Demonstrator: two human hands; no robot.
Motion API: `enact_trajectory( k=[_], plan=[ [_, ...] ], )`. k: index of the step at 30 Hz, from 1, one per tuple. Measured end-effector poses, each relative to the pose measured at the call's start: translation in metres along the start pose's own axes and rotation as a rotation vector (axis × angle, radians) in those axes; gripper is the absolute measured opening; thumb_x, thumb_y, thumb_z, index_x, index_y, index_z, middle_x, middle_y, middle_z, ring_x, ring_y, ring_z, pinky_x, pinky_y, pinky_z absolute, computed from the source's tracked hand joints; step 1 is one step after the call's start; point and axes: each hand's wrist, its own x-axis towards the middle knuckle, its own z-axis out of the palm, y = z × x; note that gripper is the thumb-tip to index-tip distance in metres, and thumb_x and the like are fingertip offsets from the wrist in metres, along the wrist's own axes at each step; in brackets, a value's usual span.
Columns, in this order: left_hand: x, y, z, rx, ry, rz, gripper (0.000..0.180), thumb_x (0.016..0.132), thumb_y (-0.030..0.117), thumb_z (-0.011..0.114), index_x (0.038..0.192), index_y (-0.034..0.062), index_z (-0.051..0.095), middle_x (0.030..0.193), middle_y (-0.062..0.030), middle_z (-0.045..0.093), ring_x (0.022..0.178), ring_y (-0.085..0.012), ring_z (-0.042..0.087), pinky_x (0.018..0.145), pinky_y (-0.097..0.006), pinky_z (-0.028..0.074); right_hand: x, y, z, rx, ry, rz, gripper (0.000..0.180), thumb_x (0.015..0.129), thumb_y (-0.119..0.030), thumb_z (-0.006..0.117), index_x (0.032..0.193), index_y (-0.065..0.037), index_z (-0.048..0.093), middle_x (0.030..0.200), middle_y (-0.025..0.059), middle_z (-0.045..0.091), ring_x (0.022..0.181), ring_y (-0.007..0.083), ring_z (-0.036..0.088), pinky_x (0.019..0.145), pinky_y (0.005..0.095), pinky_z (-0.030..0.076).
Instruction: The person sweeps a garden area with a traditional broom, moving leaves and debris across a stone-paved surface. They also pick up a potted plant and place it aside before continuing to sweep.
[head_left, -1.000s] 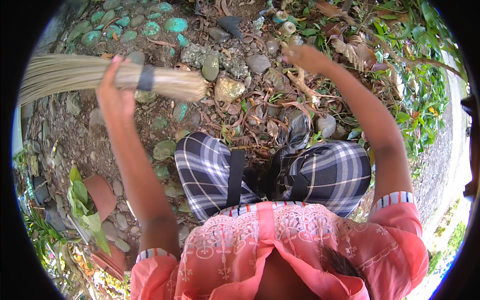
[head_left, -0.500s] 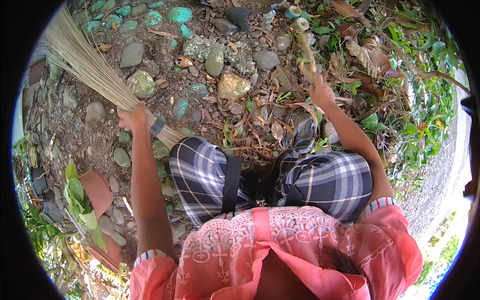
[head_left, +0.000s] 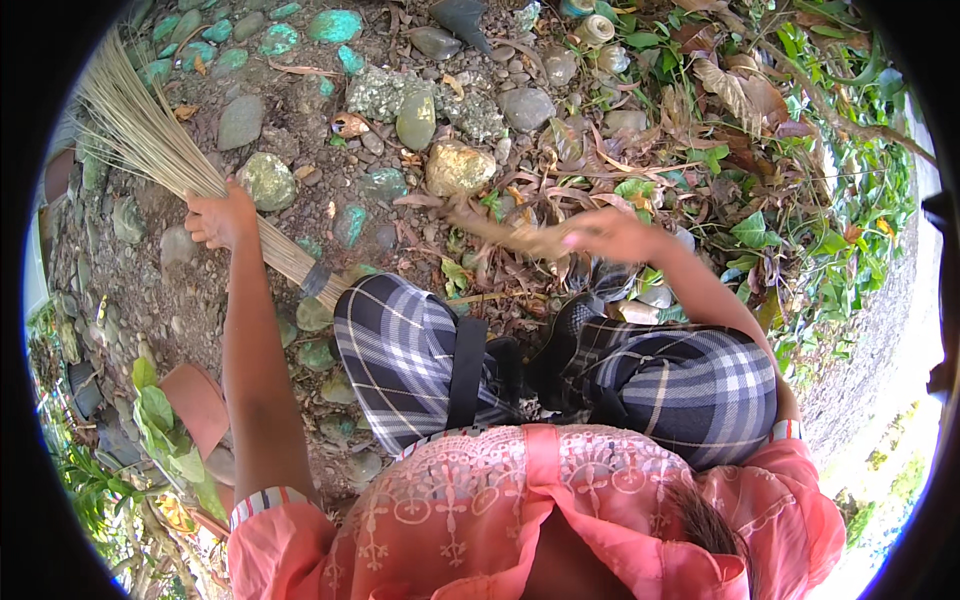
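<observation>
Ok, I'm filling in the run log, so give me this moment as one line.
left hand: gripping broom, held slantwise | right hand: gripping stick, motion-blurred | nearby: yellowish stone, dry leaves, plaid trousers

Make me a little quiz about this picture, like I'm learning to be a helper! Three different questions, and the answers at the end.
1. Pick one: what does the left hand hold? A) a cup, B) a broom, C) a hose.
2. True or false: the right hand is empty.
3. Fill the gap: in the picture, the broom's dark band lies between the left hand and the left ____.

Key: 1. B. 2. False, it holds a stick, blurred here. 3. knee.
</observation>
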Motion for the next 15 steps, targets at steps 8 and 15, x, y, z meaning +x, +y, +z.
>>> enact_trajectory(
  k=[8, 15],
  plan=[
    [0.011, -0.009, 0.015, 0.134, -0.043, 0.102, 0.082, 0.076, 0.042, 0.064, 0.135, 0.0027, 0.023, 0.123, -0.0256, 0.032, 0.109, -0.0409, 0.037, 0.088, -0.052, 0.036, -0.083, -0.038, -0.104, 0.115, 0.388, 0.611, 0.056, 0.09, -0.051, 0.048, 0.118, -0.004, 0.057, 0.065, -0.0018, 0.052, 0.056, 0.0064, 0.048, 0.046, 0.0218, 0.039],
    [0.006, -0.013, 0.01, 0.072, 0.038, 0.157, 0.08, 0.075, 0.042, 0.066, 0.133, 0.002, 0.027, 0.119, -0.0237, 0.037, 0.108, -0.0402, 0.039, 0.088, -0.051, 0.037, -0.089, 0.05, -0.063, 0.099, 0.45, 0.607, 0.053, 0.083, -0.054, 0.058, 0.111, -0.009, 0.061, 0.067, -0.0025, 0.051, 0.055, 0.0062, 0.044, 0.047, 0.0222, 0.037]
  ],
)
